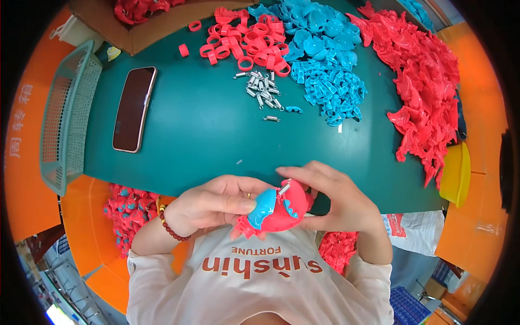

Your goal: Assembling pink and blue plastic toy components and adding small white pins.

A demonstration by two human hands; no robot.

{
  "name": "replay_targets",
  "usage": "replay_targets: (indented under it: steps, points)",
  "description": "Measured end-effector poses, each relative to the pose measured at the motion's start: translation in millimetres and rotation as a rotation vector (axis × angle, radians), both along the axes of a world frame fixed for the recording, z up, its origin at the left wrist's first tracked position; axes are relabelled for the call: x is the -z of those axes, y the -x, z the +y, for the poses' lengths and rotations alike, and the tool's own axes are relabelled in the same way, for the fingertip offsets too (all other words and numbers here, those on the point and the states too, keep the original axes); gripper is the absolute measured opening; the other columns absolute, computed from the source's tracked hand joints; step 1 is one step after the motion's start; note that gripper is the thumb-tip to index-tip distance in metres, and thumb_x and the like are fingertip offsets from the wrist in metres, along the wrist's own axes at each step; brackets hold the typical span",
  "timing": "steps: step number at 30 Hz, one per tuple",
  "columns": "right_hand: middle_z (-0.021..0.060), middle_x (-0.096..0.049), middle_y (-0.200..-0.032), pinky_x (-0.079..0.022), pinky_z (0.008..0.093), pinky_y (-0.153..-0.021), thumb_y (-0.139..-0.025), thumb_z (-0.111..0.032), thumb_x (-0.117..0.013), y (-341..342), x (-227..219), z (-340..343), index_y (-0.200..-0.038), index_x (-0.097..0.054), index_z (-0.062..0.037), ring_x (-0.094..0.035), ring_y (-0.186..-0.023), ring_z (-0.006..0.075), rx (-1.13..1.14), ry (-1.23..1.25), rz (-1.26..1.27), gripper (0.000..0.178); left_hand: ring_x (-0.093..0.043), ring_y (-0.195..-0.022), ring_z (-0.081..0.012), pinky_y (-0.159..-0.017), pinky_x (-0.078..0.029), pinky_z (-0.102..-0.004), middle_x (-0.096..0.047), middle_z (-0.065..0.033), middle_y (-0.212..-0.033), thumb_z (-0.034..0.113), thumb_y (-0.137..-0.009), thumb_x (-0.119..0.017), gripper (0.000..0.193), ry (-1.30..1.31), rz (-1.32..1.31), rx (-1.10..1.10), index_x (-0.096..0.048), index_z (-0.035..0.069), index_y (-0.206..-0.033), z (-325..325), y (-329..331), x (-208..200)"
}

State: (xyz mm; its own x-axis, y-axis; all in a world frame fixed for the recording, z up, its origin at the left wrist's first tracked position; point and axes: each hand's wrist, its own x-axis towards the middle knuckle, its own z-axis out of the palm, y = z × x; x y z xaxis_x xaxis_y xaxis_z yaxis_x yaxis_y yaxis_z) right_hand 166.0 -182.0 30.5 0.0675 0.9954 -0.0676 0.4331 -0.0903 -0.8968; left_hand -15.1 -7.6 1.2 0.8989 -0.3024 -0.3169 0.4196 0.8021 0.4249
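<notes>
In front of my chest, past the table's near edge, my left hand (219, 203) grips a red plastic toy part (276, 219) with its thumb on a blue curved shell (264, 208) fitted to it. A small toothed blue piece (290, 209) sits in the red part, and a silver coil spring (285, 188) shows at its top. My right hand (338, 197) curves around the right side of the same part, thumb below and fingers above. Some of its fingertips are hidden behind the part.
On the green table (206, 135) lie red rings (244, 40), springs (261, 89), blue shells (319, 35), small blue pieces (336, 89) and a large red parts heap (417, 81). A phone (134, 108) and green basket (67, 114) are left; a yellow bin (456, 176) is right.
</notes>
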Motion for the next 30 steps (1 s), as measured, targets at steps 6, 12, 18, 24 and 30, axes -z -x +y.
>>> replay_targets:
  steps: [6,12,18,24,30]
  points:
    - [0.0091,-0.06,-0.106,-0.049,0.0331,-0.07,-0.059,-0.014,-0.082,-3,-3,17,-0.126,-0.052,-0.0065,-0.059,-0.086,0.0248,-0.045,-0.271,-0.166,0.074,-0.067,-0.07,-0.0307,-0.05,-0.053,-0.0281,-0.061,-0.0284,-0.098,0.019,-0.083,-0.06,0.057,-0.057,-0.038,-0.052,-0.039,-0.013,-0.125,10,-6,-9]
    - [0.0104,-0.064,-0.099,-0.047,0.0355,-0.071,-0.058,-0.016,-0.082,4,-21,20,-0.126,-0.052,-0.0074,-0.058,-0.083,0.0267,0.002,-0.256,-0.411,0.075,-0.062,-0.055,-0.0208,-0.046,-0.048,-0.0248,-0.063,-0.0282,-0.091,0.025,-0.084,-0.058,0.057,-0.011,-0.075,-0.065,-0.041,-0.013,-0.123,14,-6,-4]
    - [0.0066,-0.063,-0.09,-0.043,0.0348,-0.069,-0.053,-0.017,-0.084,7,-22,19,-0.129,-0.05,-0.0086,-0.056,-0.078,0.0248,0.0,-0.314,-0.497,0.084,-0.067,-0.086,-0.0265,-0.051,-0.053,-0.0246,-0.061,-0.0187,-0.103,0.021,-0.092,-0.053,0.047,0.072,-0.222,-0.038,-0.04,-0.008,-0.126,14,-2,6]
    - [0.01,-0.064,-0.103,-0.047,0.0341,-0.082,-0.057,-0.006,-0.076,-3,-14,20,-0.115,-0.061,-0.0065,-0.06,-0.09,0.0251,0.272,-0.257,-0.367,0.06,-0.065,-0.089,-0.0264,-0.065,-0.056,-0.0302,-0.06,-0.0182,-0.107,0.024,-0.094,-0.051,0.05,-0.076,-0.134,-0.18,-0.038,-0.005,-0.132,16,-5,-17]
    - [0.0108,-0.063,-0.109,-0.047,0.0319,-0.082,-0.057,-0.006,-0.077,-13,-3,27,-0.124,-0.055,-0.0054,-0.061,-0.092,0.025,0.21,-0.288,-0.369,0.07,-0.066,-0.079,-0.0301,-0.058,-0.057,-0.0299,-0.059,-0.0241,-0.102,0.028,-0.089,-0.056,0.058,-0.023,-0.04,-0.309,-0.037,-0.01,-0.128,14,-10,-10]
